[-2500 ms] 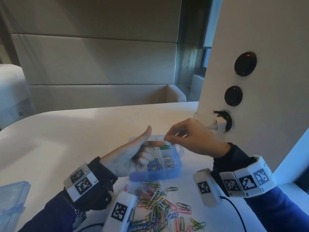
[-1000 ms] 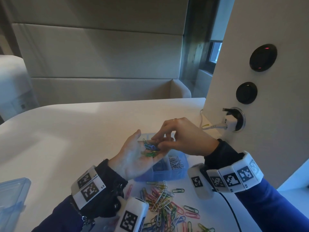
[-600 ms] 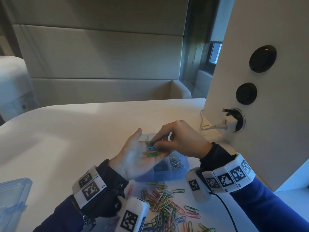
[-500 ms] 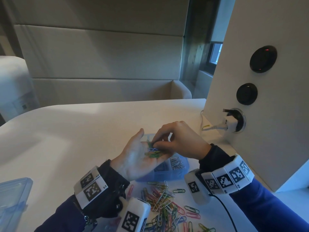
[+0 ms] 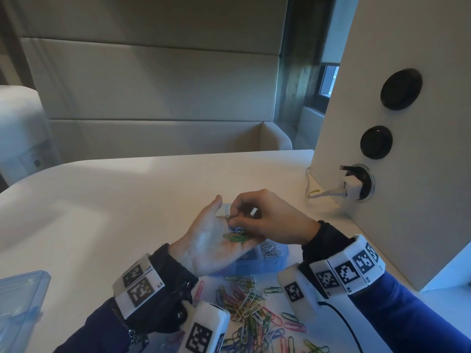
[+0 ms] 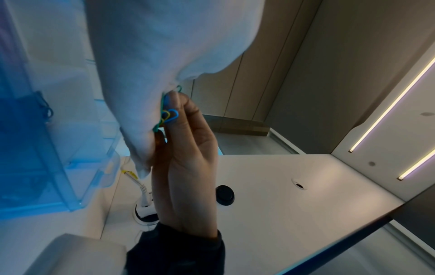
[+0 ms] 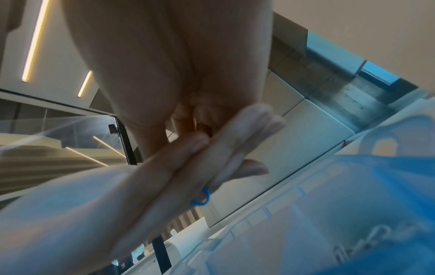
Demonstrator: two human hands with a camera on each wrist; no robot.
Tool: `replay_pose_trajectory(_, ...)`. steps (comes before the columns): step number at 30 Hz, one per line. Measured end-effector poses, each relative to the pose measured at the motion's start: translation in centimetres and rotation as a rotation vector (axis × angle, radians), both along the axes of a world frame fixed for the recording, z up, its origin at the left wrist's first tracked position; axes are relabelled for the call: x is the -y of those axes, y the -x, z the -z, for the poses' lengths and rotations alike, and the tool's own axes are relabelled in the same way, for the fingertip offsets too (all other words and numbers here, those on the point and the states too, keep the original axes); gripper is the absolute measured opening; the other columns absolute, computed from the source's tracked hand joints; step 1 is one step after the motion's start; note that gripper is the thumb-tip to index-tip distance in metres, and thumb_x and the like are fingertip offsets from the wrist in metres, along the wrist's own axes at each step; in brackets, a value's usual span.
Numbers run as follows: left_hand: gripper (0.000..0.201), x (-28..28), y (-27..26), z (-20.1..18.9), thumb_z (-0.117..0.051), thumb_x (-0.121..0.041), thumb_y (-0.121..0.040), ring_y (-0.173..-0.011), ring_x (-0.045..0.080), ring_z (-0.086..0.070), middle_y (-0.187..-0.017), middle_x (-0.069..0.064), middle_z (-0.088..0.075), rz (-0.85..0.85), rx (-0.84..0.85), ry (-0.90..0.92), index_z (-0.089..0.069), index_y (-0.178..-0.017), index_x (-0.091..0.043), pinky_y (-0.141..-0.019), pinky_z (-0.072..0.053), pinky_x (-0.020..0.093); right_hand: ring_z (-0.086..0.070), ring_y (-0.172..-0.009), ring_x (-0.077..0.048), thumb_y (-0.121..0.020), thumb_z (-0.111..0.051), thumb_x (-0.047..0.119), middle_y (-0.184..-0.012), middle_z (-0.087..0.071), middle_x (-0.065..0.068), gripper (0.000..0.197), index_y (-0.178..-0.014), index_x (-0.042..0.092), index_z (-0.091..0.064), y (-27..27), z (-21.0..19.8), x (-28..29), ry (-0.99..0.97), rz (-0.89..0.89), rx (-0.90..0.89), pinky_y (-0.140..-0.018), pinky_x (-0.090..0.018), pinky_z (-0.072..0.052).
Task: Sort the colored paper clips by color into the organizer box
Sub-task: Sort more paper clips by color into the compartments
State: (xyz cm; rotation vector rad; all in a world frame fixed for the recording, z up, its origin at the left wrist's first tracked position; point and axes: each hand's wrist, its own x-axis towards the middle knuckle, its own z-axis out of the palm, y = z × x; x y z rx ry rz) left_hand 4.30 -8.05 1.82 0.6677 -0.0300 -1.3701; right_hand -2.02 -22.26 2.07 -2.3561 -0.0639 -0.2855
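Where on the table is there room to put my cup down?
The table is bare on its far and left stretch, between the bench, the clear lid and the left hand. It is crowded near the person: the paper clip pile and blue organizer box fill that space.

I'm getting a dim, cool, bluish head view; soft daylight is falling across the table [image 5: 127, 200], brightest at its far left, and the hands are casting faint shadows on it. Straight lines are bowing toward the frame edges. On the left wrist view, ceiling light strips [image 6: 388, 104] are glowing warm while the near hand is blurring out. The right wrist view is smearing badly, everything close staying out of focus.
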Motion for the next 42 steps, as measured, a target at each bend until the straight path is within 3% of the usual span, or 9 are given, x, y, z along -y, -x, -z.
replay_pose_trajectory(3,0.083,0.1,0.0,0.2,-0.032,-0.058,-0.098,-0.106,0.036,-0.062,-0.099,0.028,-0.066,0.02,-0.013,-0.002,-0.065,-0.093,0.018,-0.089,-0.049,0.057,-0.06,-0.077,-0.023,-0.092,-0.062,0.019,-0.083,-0.066,-0.011,0.009,-0.089,0.011,-0.064,0.2,-0.1,-0.2,0.047,-0.012,-0.062,-0.072,-0.038,-0.054)
replay_pose_trajectory(7,0.083,0.0,0.0,0.2,-0.033,-0.056,-0.099,-0.12,0.041,-0.054,-0.125,0.036,-0.056,0.026,-0.014,-0.002,-0.058,-0.11,0.022,-0.102,-0.043,0.049,-0.055,-0.066,-0.005,-0.096,-0.057,0.017,-0.077,-0.062,0.0,0.012,-0.084,0.015,-0.059,0.4,-0.6,0.0,-0.005,-0.011,-0.089,-0.064,-0.022,-0.048)
replay_pose_trajectory(12,0.085,0.0,0.0,0.1,-0.032,-0.054,-0.1,-0.119,0.05,-0.053,-0.124,0.044,-0.051,0.02,0.019,-0.014,-0.043,-0.123,0.027,-0.1,-0.046,0.05,-0.049,-0.059,-0.009,-0.092,-0.061,0.012,-0.07,-0.057,-0.005,0.012,-0.082,0.006,-0.061,0.5,-1.1,0.7,-0.379,0.136,-0.052,-0.058,-0.019,-0.042)
replay_pose_trajectory(17,0.084,0.1,-0.5,0.2,-0.03,-0.053,-0.1,-0.12,0.053,-0.051,-0.125,0.046,-0.049,-0.009,-0.03,0.004,-0.036,-0.131,0.024,-0.104,-0.042,0.05,-0.058,-0.065,-0.01,-0.088,-0.067,0.009,-0.077,-0.066,-0.009,0.018,-0.103,-0.001,-0.067,0.5,-1.1,2.8,-0.573,0.226,-0.011,-0.062,-0.017,-0.049)
replay_pose_trajectory(22,0.079,0.1,-0.7,0.3,-0.03,-0.05,-0.102,-0.119,0.05,-0.053,-0.122,0.042,-0.054,-0.044,0.017,-0.056,-0.043,-0.126,0.024,-0.1,-0.042,0.049,-0.059,-0.063,-0.013,-0.086,-0.068,0.004,-0.072,-0.063,-0.01,0.005,-0.085,0.002,-0.063,-0.1,-0.2,4.4,-0.55,0.328,0.045,-0.064,-0.02,-0.052)
replay_pose_trajectory(28,0.069,0.1,-1.5,0.1,-0.031,-0.041,-0.104,-0.118,0.049,-0.053,-0.121,0.041,-0.056,-0.211,0.007,-0.087,-0.04,-0.13,0.022,-0.107,-0.04,0.046,-0.066,-0.077,-0.024,-0.088,-0.066,0.005,-0.085,-0.069,-0.019,0.007,-0.092,-0.001,-0.067,-0.6,1.4,6.1,-0.407,0.441,-0.002,-0.074,-0.026,-0.057)
replay_pose_trajectory(34,0.071,-0.2,-2.2,0.2,-0.029,-0.044,-0.104,-0.119,0.049,-0.052,-0.122,0.039,-0.057,-0.265,0.004,-0.068,-0.04,-0.131,0.022,-0.112,-0.035,0.046,-0.067,-0.091,-0.017,-0.083,-0.072,0.014,-0.093,-0.073,-0.001,0.008,-0.09,0.019,-0.072,-0.7,1.4,6.2,-0.18,0.428,-0.08,-0.09,-0.034,-0.054)
replay_pose_trajectory(38,0.076,-0.2,-1.8,0.0,-0.03,-0.049,-0.102,-0.12,0.048,-0.052,-0.123,0.04,-0.056,-0.255,0.006,-0.045,-0.041,-0.127,0.022,-0.111,-0.036,0.046,-0.067,-0.085,-0.008,-0.084,-0.072,0.021,-0.092,-0.073,0.006,0.005,-0.09,0.02,-0.073,-0.1,0.0,4.9,-0.075,0.398,0.054,-0.084,-0.027,-0.054)
replay_pose_trajectory(42,0.084,-0.4,-1.3,-0.4,-0.029,-0.055,-0.1,-0.121,0.044,-0.053,-0.122,0.038,-0.057,-0.236,0.008,-0.025,-0.048,-0.119,0.025,-0.108,-0.039,0.045,-0.064,-0.083,-0.006,-0.085,-0.073,0.023,-0.094,-0.068,0.011,0.008,-0.092,0.023,-0.074,0.9,-1.9,2.7,0.064,0.132,0.129,-0.071,-0.026,-0.055)
